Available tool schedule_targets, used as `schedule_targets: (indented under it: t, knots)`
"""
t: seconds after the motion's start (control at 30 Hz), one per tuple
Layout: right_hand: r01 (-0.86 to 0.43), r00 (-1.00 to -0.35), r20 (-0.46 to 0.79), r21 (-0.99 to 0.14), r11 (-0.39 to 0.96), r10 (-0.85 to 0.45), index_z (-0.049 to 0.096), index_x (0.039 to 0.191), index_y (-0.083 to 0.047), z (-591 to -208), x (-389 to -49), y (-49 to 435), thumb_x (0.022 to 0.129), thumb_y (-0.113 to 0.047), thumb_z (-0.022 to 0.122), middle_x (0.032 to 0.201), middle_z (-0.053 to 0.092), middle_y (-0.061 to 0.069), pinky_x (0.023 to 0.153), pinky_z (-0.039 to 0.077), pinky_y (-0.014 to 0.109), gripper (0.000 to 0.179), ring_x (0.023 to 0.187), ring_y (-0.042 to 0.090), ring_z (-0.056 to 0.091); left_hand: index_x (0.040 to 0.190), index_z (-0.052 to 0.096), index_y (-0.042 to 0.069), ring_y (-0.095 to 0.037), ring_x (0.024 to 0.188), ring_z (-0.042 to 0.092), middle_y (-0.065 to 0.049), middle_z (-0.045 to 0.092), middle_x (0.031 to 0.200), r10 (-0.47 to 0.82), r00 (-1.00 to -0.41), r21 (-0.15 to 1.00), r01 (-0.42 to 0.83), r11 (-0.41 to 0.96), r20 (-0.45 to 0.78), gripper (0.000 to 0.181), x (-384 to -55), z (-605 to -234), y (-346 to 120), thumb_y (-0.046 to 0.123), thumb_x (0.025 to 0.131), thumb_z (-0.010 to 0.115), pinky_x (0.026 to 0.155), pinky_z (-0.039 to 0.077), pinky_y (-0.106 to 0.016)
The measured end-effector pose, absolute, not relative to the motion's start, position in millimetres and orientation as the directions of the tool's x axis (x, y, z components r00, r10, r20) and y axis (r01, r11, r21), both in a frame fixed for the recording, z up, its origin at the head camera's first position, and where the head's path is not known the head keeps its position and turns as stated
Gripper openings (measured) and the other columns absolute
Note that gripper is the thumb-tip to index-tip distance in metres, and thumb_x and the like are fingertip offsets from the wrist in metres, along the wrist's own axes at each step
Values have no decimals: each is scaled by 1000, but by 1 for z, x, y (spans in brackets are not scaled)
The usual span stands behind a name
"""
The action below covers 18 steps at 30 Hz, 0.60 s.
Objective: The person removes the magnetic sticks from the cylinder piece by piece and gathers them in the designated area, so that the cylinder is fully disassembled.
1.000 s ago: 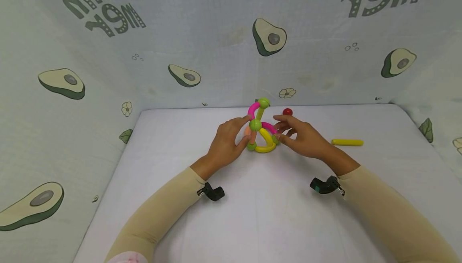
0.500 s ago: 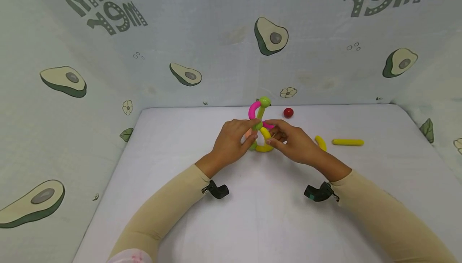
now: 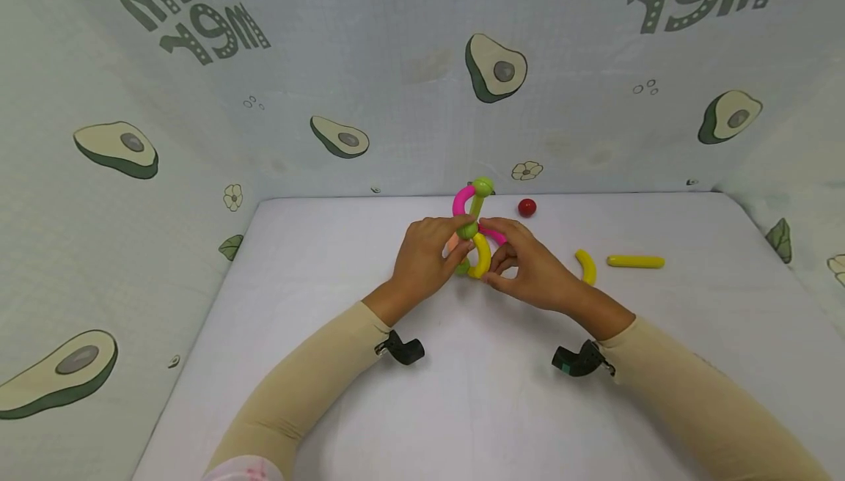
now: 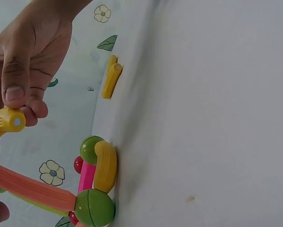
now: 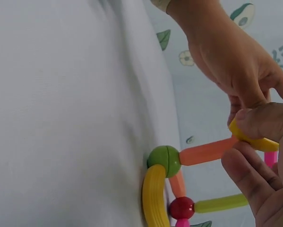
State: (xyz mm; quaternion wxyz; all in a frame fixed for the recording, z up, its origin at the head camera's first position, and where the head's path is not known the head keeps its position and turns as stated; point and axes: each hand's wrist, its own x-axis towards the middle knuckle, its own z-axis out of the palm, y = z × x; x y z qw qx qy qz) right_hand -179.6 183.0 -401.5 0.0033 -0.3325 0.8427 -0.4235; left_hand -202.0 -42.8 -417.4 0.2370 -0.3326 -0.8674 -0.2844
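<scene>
A structure of green balls and coloured magnetic rods (image 3: 477,206) stands at the back middle of the table. My left hand (image 3: 422,255) grips it, with index finger and thumb around a middle green ball (image 3: 467,231). Between thumb and fingers, my right hand (image 3: 533,268) pinches a curved yellow rod (image 4: 9,121). The rod's lower end, showing a round metal tip, sticks out free in the left wrist view; fingers cover its other end. Lower down, another curved yellow rod (image 5: 154,196) lies against a green ball (image 5: 164,161) joined to an orange rod (image 5: 205,151).
Right of my right hand lie a curved yellow rod (image 3: 586,267) and a straight yellow rod (image 3: 636,262). A red ball (image 3: 527,207) sits near the table's back edge. Behind the white table (image 3: 462,393) hangs a cloth printed with avocados.
My right hand has moved left and slightly down, and now pinches the curved yellow rod. The loose curved rod by its wrist has come into view. My left hand has closed on the middle green ball.
</scene>
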Motion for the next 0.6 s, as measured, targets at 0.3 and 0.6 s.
schedule_targets:
  t: [0.3,0.6]
  knots:
    - [-658,-713,388,-659,365,-584,37,151,-1,-408,-177,177,73,9,88,154,37,18,79,60,30,93,86,10,66,136,62,11,-22,109,65,-4,72,122,424,-677,355,702,617,602,44,-203,-420,-42,27,97,74,95,47,-40]
    - [-658,-739,412,-611,440,-533,47,144,-2,-408,-177,176,70,0,94,143,50,14,81,60,33,88,92,16,66,135,62,11,-21,106,66,-3,73,118,413,-674,352,700,621,612,44,-205,-420,-42,28,96,75,94,48,-40]
